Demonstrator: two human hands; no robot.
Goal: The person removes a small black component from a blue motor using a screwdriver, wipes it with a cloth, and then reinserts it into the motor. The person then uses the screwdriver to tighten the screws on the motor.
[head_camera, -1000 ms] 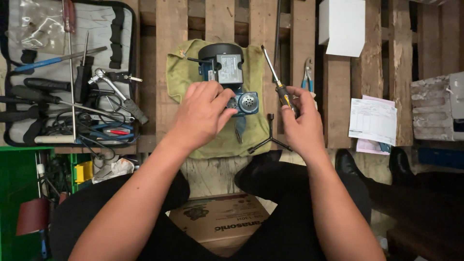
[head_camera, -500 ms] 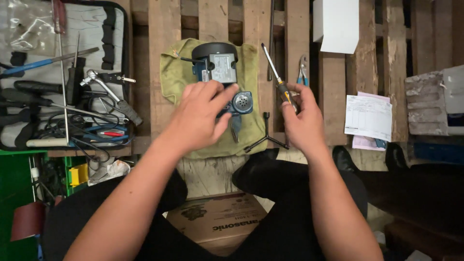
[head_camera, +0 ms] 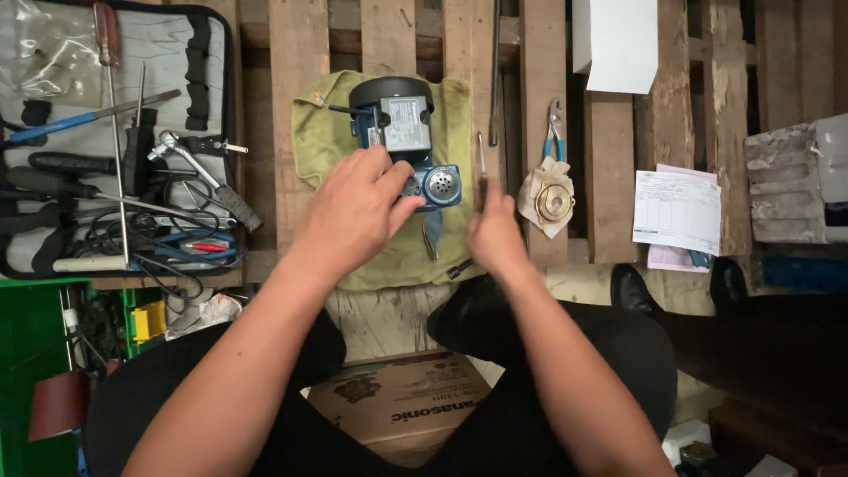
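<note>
A small blue and grey motor pump (head_camera: 402,132) lies on a yellow-green cloth (head_camera: 318,141) spread over a wooden pallet (head_camera: 300,53). My left hand (head_camera: 353,212) rests on the pump's near side, fingers against its blue front housing (head_camera: 439,185). Just right of the housing my right hand (head_camera: 495,234) grips a screwdriver (head_camera: 481,168), shaft pointing away from me and motion-blurred. A brass fitting (head_camera: 554,201) sits on a pale rag to the right, with blue-handled pliers (head_camera: 554,124) behind it.
An open tool case (head_camera: 53,62) with wrenches, screwdrivers and cables lies at the left. A white box (head_camera: 618,44) and paper sheets (head_camera: 678,212) sit at the right. A cardboard box (head_camera: 397,411) lies between my knees. A green crate (head_camera: 26,353) stands at the lower left.
My right hand has moved left with the screwdriver, from beside the pliers to close beside the pump's front housing. The brass fitting on its rag is now uncovered. My left hand stays on the pump.
</note>
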